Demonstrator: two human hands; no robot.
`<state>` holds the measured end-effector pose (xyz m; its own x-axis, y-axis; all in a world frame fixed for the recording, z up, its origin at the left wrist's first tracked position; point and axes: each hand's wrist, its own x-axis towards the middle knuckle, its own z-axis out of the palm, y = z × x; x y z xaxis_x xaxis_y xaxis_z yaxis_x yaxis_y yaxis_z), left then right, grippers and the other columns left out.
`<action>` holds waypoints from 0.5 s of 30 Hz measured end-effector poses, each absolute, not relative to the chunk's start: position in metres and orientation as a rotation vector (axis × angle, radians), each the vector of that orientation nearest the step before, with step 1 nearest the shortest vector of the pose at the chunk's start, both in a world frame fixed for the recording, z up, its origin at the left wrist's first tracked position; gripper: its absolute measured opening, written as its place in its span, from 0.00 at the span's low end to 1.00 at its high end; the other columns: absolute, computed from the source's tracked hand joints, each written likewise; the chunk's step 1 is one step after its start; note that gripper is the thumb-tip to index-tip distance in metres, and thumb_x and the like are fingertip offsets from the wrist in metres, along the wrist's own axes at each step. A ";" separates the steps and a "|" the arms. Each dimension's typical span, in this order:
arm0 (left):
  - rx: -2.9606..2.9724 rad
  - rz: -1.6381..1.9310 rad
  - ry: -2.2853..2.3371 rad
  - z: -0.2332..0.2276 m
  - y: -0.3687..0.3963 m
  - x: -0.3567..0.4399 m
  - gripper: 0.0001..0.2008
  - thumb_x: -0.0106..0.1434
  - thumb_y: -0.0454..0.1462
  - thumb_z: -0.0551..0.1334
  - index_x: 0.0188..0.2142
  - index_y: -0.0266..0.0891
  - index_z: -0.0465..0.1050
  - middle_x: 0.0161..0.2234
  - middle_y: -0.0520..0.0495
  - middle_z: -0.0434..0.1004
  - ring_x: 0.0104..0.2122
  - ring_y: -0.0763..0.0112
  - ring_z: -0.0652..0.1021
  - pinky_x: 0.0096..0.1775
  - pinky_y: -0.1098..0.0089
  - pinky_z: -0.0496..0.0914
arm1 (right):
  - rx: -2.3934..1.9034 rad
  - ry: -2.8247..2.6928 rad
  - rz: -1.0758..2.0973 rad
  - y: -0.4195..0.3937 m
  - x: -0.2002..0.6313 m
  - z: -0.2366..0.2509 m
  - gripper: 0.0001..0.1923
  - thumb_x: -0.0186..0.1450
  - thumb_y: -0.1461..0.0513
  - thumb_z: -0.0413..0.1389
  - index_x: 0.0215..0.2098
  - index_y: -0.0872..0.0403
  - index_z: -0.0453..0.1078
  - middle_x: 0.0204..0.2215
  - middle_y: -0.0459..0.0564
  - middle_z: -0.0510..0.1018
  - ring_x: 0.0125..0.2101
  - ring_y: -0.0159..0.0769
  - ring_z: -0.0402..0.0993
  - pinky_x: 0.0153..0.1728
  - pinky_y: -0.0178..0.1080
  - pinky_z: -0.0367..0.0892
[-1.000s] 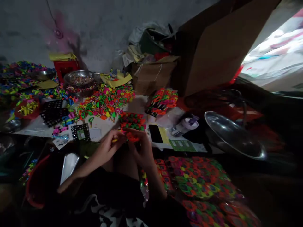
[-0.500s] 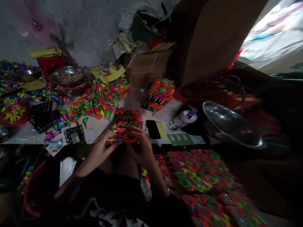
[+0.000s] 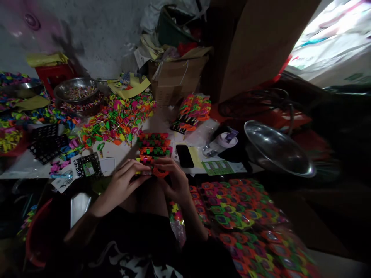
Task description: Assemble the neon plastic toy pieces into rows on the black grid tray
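My left hand point(image 3: 123, 184) and my right hand point(image 3: 173, 180) meet at the near edge of a low white table point(image 3: 116, 154). Between their fingertips they pinch a small orange plastic piece point(image 3: 158, 171); a thin yellowish bit shows at the left fingers. Just beyond them lies a black grid tray point(image 3: 153, 145) filled with orange and green pieces. A heap of loose neon plastic pieces point(image 3: 118, 119) covers the table behind it.
A black phone point(image 3: 183, 155) and a white cup point(image 3: 222, 143) lie right of the tray. A steel bowl point(image 3: 275, 148) sits at right, another steel bowl point(image 3: 75, 89) at back left. Cardboard boxes point(image 3: 176, 77) stand behind. Filled colourful sheets point(image 3: 240, 216) pile at my right knee.
The view has shifted, so everything sits slightly higher and leftward in frame. My hands stay together on the small orange piece, fingers working slightly closer to the tray.
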<state>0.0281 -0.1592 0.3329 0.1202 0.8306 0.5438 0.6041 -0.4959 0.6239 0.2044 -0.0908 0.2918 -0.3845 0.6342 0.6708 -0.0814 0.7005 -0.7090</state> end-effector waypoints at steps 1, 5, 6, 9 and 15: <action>2.182 1.310 1.401 0.335 -0.160 0.028 0.06 0.68 0.36 0.59 0.42 0.40 0.72 0.37 0.48 0.76 0.40 0.71 0.77 0.43 0.70 0.73 | -0.426 -1.793 0.856 -0.090 0.205 0.291 0.09 0.65 0.60 0.54 0.44 0.51 0.71 0.43 0.53 0.76 0.46 0.37 0.74 0.46 0.42 0.72; 2.186 1.406 1.385 0.340 -0.160 0.031 0.05 0.67 0.36 0.61 0.42 0.40 0.73 0.36 0.49 0.76 0.39 0.73 0.77 0.41 0.73 0.73 | -0.407 -1.733 0.942 -0.088 0.206 0.287 0.13 0.65 0.52 0.54 0.41 0.52 0.71 0.40 0.54 0.76 0.45 0.39 0.73 0.45 0.44 0.72; 2.156 1.438 1.395 0.340 -0.160 0.032 0.05 0.66 0.37 0.61 0.42 0.40 0.73 0.36 0.50 0.77 0.38 0.74 0.77 0.41 0.73 0.73 | -0.399 -1.739 0.936 -0.088 0.205 0.287 0.13 0.65 0.53 0.54 0.41 0.52 0.71 0.41 0.54 0.76 0.45 0.39 0.73 0.45 0.44 0.72; 2.067 1.438 1.453 0.340 -0.159 0.032 0.05 0.66 0.38 0.62 0.40 0.40 0.73 0.35 0.51 0.77 0.36 0.74 0.78 0.40 0.74 0.73 | -0.376 -1.787 0.868 -0.090 0.205 0.289 0.09 0.64 0.59 0.55 0.42 0.51 0.70 0.42 0.53 0.76 0.45 0.38 0.73 0.46 0.43 0.72; 2.030 1.309 1.511 0.339 -0.158 0.033 0.06 0.66 0.40 0.61 0.40 0.41 0.75 0.34 0.51 0.78 0.35 0.72 0.78 0.41 0.72 0.73 | -0.396 -1.852 0.781 -0.098 0.207 0.296 0.11 0.62 0.64 0.54 0.44 0.52 0.66 0.42 0.53 0.76 0.44 0.36 0.74 0.44 0.42 0.74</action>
<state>0.0328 -0.1580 0.3390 0.0361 0.8721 0.4880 0.6075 -0.4069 0.6822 0.2069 -0.0980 0.2962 -0.4050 0.5938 0.6953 -0.0837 0.7332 -0.6749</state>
